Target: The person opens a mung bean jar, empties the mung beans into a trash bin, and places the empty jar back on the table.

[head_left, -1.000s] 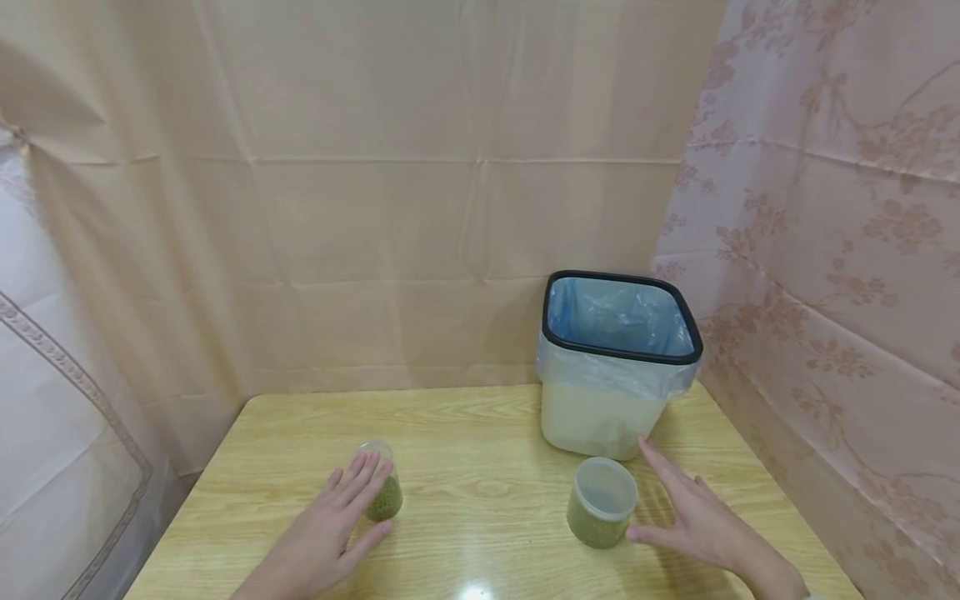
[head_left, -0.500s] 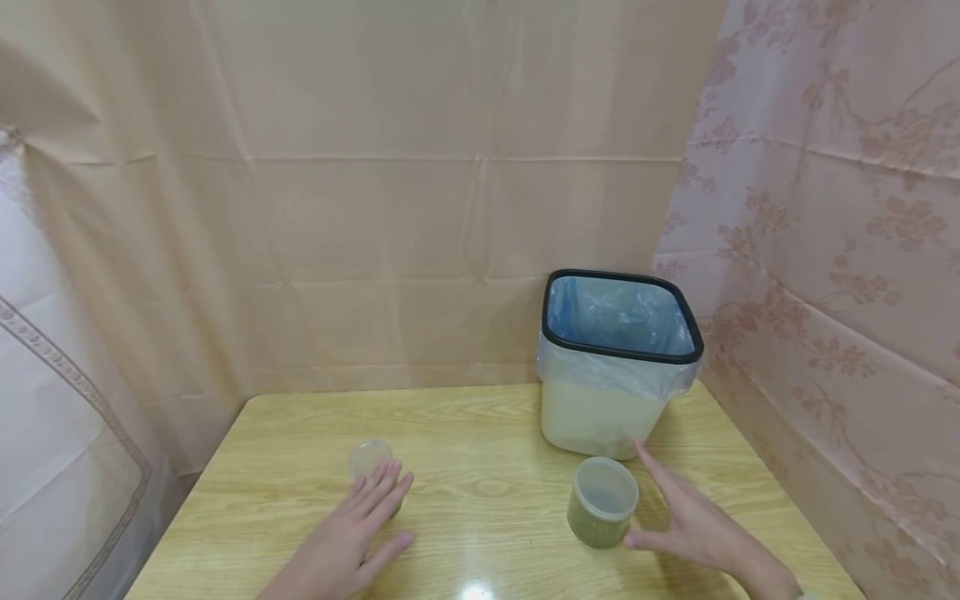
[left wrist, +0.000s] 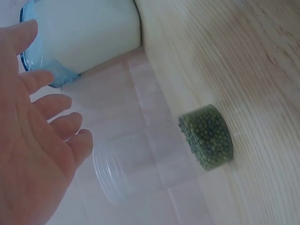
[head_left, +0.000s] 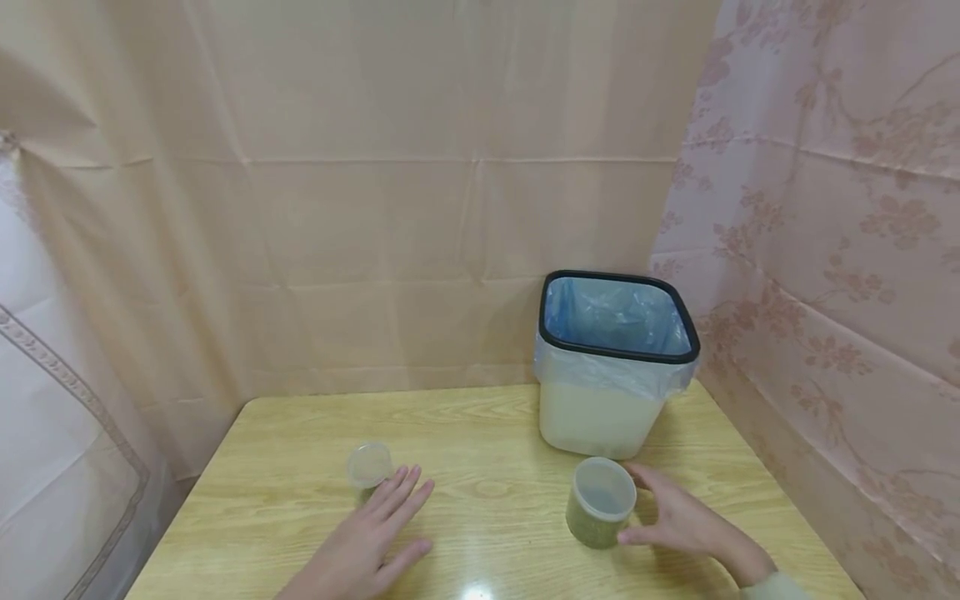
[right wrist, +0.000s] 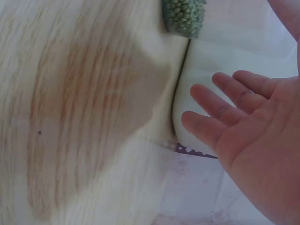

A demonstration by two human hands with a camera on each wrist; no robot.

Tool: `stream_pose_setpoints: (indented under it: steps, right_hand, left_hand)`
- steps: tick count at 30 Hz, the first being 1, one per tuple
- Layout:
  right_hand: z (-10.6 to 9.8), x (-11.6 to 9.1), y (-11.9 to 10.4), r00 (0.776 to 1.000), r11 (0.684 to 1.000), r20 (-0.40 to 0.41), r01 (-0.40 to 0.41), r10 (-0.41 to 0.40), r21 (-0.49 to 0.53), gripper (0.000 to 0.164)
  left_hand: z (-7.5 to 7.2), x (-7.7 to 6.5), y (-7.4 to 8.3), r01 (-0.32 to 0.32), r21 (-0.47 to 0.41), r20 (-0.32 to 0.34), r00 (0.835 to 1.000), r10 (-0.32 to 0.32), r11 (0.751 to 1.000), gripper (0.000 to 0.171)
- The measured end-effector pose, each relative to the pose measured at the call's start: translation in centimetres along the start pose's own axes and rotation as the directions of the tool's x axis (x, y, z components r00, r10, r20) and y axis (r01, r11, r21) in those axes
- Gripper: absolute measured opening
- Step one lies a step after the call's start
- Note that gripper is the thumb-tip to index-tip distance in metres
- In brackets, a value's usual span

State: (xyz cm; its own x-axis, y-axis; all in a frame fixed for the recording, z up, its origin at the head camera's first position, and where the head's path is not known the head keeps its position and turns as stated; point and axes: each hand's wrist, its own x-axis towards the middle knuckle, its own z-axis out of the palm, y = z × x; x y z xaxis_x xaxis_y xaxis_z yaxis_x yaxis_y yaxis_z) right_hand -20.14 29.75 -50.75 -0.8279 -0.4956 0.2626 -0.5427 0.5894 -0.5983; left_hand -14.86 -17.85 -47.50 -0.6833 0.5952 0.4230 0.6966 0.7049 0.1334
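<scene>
A clear plastic jar [head_left: 370, 464] stands upright on the left of the table, with green beans [left wrist: 208, 138] filling its bottom part. My left hand [head_left: 367, 537] hovers to its near right, fingers extended, and covers the jar's lower part in the head view. Farther right stands a wider translucent jar [head_left: 600, 504], also holding green beans [right wrist: 183, 16]. Beside it, on the right, is my right hand [head_left: 671, 512], thumb and fingers spread apart around its near right side. In the right wrist view that palm shows nothing held. Whether either jar has a lid I cannot tell.
A white bin [head_left: 600, 408] with a black rim and a bluish plastic liner stands at the back right, behind the wider jar. The wood-grain table [head_left: 465, 442] ends at a beige curtain [head_left: 420, 250]; a floral cloth [head_left: 840, 275] hangs along the right.
My left hand has moved right, off from in front of the left jar, uncovering its top. My right hand has come slightly nearer the wider jar. Both jars stay in place.
</scene>
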Motion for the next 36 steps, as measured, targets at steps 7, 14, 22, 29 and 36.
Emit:
stream_pose_setpoints:
  steps: [7, 14, 22, 29, 36]
  right_hand:
    - [0.7, 0.4, 1.2, 0.999, 0.994, 0.045, 0.009, -0.014, 0.110, 0.084]
    - [1.4, 1.0, 1.7, 0.994, 0.976, 0.109, 0.001, -0.025, 0.216, 0.085]
    - [1.9, 1.3, 1.7, 0.993, 0.974, 0.096, 0.049, -0.072, 0.220, 0.083]
    - [2.4, 1.4, 1.7, 0.992, 0.972, 0.122, -0.004, -0.025, 0.235, 0.078]
    - [2.8, 1.8, 1.5, 0.995, 0.981, 0.103, -0.031, 0.011, 0.193, 0.081]
  left_hand:
    - [0.1, 0.5, 0.4, 0.013, -0.021, 0.056, 0.998, -0.012, 1.000, 0.064]
    - [0.0, 0.7, 0.3, -0.011, -0.018, 0.046, 0.999, 0.012, 1.000, 0.063]
    - [0.3, 0.5, 0.5, 0.026, -0.095, 0.094, 0.995, -0.017, 0.995, 0.059]
    - [0.7, 0.5, 0.2, 0.087, -0.172, 0.197, 0.979, -0.052, 0.981, 0.062]
    - [1.4, 0.6, -0.5, 0.070, -0.187, 0.204, 0.979, -0.031, 0.980, 0.061]
